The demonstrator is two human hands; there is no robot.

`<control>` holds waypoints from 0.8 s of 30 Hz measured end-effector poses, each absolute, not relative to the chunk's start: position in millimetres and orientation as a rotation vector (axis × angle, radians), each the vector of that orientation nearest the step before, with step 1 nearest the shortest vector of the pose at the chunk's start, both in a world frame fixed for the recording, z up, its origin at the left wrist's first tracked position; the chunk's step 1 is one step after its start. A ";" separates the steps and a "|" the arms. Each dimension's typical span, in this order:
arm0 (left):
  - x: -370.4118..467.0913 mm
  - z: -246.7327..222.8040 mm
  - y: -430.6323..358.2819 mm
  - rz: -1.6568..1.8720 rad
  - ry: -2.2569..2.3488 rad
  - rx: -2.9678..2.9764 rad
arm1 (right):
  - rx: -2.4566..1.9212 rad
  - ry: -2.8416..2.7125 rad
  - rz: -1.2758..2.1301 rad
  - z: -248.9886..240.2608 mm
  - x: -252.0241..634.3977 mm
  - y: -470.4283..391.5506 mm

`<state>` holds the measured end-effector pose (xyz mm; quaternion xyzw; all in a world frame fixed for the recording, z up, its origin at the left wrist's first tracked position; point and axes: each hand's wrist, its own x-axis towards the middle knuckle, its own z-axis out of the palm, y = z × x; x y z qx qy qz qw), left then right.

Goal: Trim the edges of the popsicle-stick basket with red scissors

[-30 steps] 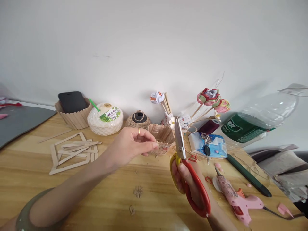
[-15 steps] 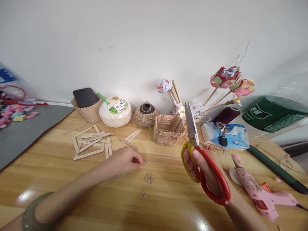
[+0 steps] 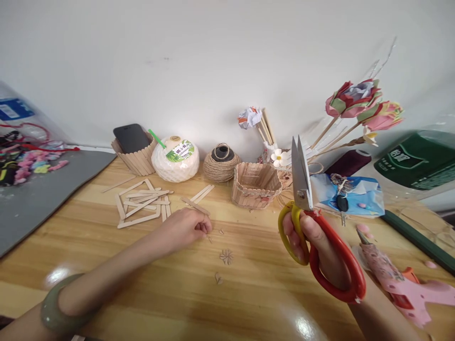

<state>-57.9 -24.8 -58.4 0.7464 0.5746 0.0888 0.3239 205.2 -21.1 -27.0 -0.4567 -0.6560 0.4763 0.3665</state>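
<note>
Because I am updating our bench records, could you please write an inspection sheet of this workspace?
Surface: wooden table, with bright reflections.
Job's things: scissors, blades slightly apart; brown snippets on the table.
Clutter: craft sticks, stick basket, pink glue gun, green-labelled bottle.
Grips: left grip pinched near the snippets, contents unclear; right grip holds the scissors.
Cables: nothing seen.
Surroundings: white wall behind; grey mat at left.

Bright, glare on tabletop (image 3: 263, 270), soft shadows
</note>
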 end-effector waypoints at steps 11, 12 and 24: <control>-51.9 -58.9 -22.2 0.117 1.471 2.075 | -1.198 -1.674 1.237 -21.2 205.2 -21.0; -50.8 -59.1 -22.3 0.125 1.456 2.108 | -1.199 -1.671 1.238 -19.8 204.5 -20.7; -45.7 -72.2 -31.1 0.412 1.306 2.329 | -1.177 -1.705 1.138 -19.4 206.3 -21.1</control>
